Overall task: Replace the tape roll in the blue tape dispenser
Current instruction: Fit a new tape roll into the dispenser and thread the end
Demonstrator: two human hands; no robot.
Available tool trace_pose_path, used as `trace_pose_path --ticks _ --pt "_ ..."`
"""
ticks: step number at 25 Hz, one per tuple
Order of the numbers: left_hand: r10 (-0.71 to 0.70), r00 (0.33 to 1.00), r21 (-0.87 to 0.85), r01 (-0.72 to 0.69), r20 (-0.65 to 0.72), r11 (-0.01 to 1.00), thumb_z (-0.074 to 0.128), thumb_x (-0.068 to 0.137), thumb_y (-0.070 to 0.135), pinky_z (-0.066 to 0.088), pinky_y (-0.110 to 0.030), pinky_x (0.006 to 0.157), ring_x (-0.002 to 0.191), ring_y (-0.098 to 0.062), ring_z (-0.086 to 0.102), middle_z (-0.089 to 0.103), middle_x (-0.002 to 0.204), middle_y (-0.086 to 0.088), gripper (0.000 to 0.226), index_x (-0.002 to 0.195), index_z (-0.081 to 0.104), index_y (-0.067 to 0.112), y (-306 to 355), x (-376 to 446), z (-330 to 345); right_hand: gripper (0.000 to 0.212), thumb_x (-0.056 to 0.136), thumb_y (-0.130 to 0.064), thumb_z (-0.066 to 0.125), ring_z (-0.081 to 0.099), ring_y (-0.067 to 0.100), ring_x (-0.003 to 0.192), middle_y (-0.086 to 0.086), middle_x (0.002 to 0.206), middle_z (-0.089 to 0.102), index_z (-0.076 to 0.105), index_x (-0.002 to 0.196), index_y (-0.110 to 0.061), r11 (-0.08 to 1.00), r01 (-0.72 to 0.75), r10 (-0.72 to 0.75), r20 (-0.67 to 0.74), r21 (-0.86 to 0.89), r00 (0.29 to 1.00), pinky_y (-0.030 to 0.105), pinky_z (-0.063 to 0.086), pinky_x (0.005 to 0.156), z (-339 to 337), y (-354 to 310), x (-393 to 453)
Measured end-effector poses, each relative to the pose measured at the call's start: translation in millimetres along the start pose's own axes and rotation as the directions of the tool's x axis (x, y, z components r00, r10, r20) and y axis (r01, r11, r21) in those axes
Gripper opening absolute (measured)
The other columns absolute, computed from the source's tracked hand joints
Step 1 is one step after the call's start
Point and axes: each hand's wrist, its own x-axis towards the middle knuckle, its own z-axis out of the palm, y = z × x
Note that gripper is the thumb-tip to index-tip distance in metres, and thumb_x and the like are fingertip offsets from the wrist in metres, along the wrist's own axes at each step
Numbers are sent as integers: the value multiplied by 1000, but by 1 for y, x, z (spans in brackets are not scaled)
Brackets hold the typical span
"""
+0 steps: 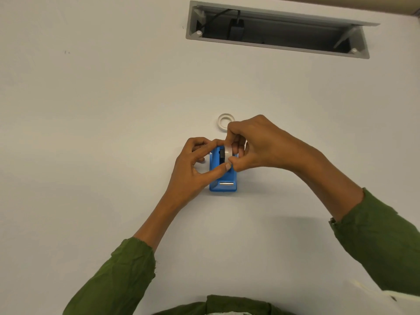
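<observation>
On the white worktop (113,133), both hands, left hand (193,169) and right hand (261,144), pinch a tape roll (228,153) with their fingers over the blue tape dispenser (223,185); a second roll (223,121) lies just behind.

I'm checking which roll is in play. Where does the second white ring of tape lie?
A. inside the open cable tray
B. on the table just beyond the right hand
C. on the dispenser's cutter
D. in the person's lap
B: the white ring lies flat on the table, just beyond the right hand, apart from the blue dispenser.

Spare roll (224,123) lies just beyond dispenser (223,178); table (91,133) around open.
</observation>
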Motion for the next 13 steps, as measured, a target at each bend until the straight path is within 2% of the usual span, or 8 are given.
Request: trace_pose_path --ticks 4,7,13 --pt "3 1000 -3 -3 3 1000 72 71 32 48 -19 79 103 -12 54 53 115 -5 50 118 59 20 0 -1 0 24 61 -13 78 57 1 57 -10 62 61 60 77 -13 999 -23 23 -7 49 1000 19 48 55 0 2 3" --pt "2 1000 0 -2 3 1000 71 70 32 48 -17 77 101 -14 54 53 115 -6 50 117 59 20 0 0 0 22 62 -7 78 62 6 56 -9 61 62 62 76 -10 996 -17 17 -3 86 1000 14 49 52 -2 4 6" --pt "-3 1000 6 4 -10 1000 76 72 22 46 -14 76 101 -15 54 53 115 -8 49 118 60 15 -1 0 1 21 63 -5 78 63 4 53 -10 60 62 64 77 -8 994 -5 4 9 111 1000 10 47 51 -4 6 7"
